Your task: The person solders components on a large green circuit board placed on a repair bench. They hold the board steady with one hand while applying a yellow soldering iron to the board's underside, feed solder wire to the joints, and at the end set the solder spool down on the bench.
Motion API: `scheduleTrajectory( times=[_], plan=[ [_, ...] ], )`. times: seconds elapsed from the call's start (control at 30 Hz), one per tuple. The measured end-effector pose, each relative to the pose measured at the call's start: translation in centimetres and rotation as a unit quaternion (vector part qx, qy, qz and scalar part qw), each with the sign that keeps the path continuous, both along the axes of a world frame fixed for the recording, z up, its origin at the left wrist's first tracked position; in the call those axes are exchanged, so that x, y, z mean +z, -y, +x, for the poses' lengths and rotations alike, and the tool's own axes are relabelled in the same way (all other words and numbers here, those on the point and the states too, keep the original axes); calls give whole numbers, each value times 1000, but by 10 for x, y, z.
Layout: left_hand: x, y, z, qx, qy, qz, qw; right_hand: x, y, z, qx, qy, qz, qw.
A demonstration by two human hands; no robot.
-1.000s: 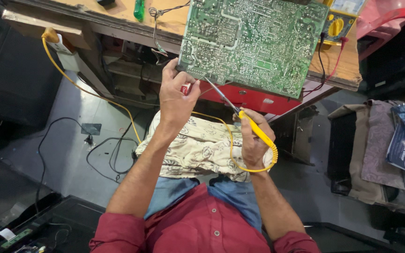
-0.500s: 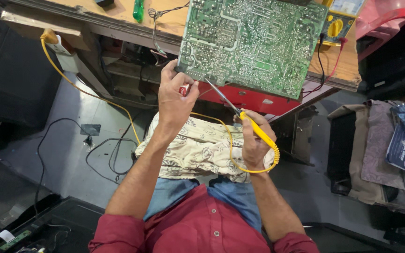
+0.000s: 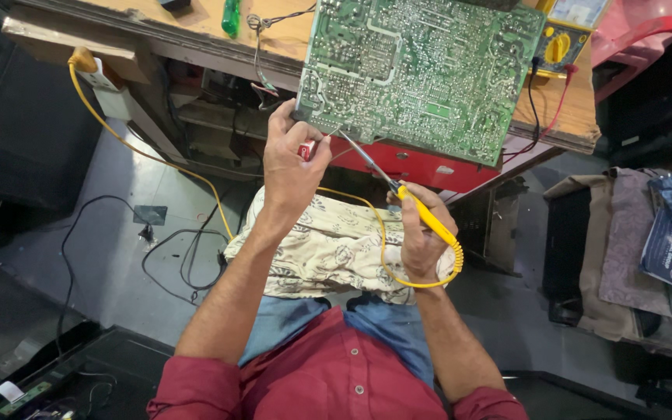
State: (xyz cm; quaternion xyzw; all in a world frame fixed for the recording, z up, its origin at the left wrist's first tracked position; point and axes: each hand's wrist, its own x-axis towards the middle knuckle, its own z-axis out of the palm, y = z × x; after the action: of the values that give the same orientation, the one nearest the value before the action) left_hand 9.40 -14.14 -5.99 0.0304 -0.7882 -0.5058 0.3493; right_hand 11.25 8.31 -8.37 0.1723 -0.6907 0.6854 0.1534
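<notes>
Soldering iron (image 3: 421,218) tip apparently at circuit board (image 3: 421,74) lower edge, workbench overhang.

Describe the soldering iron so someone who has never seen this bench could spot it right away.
Start at the large green circuit board overhanging the wooden bench. Just below its lower edge, the right hand holds the soldering iron. It alone has a yellow handle, a thin metal tip and a yellow cord.

The circuit board (image 3: 421,74) shows matt green laminate with shiny solder; the soldering iron (image 3: 421,214) has glossy yellow plastic and a metal shaft; the near cloth (image 3: 328,249) is soft printed fabric; the far workbench (image 3: 561,117) is rough wood.
</notes>
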Motion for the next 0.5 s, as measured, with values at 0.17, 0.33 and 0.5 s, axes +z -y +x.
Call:
scheduleTrajectory(
  times=[0.17, 0.33, 0.5],
  plan=[
    [0, 1, 0, 4, 0, -6, 1000, -9, 1, -5, -1, 26, -69, 997],
    [-1, 2, -1, 8, 2, -13, 1000, -16, -1, -7, 18, 36, -102, 994],
    [0, 1, -1, -4, -11, 4, 1000, -18, 0, -9, 18, 38, -101, 994]
  ],
)
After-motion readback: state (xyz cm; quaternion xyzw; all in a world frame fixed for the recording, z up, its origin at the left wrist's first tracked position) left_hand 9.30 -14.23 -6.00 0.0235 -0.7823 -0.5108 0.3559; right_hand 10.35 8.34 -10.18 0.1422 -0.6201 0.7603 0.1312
